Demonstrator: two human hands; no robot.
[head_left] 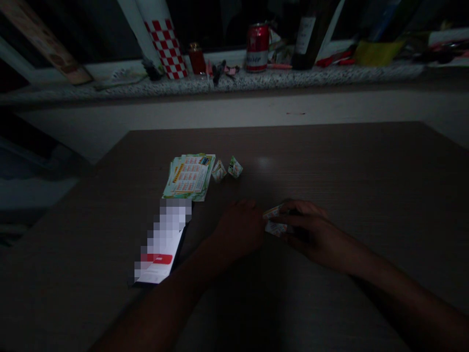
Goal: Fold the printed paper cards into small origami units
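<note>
Two bare hands met over a small piece of printed paper (275,221) on a dark wood-grain table (366,171), seen from the head camera in dim light. The left hand (240,229) was curled loosely into a near fist, knuckles up, its fingertips touching the left edge of the paper piece. The right hand (306,229) lay on the paper's right side, fingers bent over it and pinching it against the tabletop; how much of the piece sat under the fingers could not be told.

Beyond the paper piece and to its left lay a fanned stack of green-and-orange printed sheets (189,177). Just right of that stack, and directly beyond the left hand, two small folded paper cubes (227,169) stood side by side, apart from the paper in the hands. Left of the paper piece, touching the near end of the stack, lay a long white leaflet with a red band (163,244), part of its face blurred out.

Far beyond the paper piece, a speckled stone sill (256,80) ran along a window. On it stood a red drink can (257,46), a dark bottle with a pale label (306,36), a small red jar (197,57) and a red-and-white checked tube (166,41), with clutter too dim to make out.
</note>
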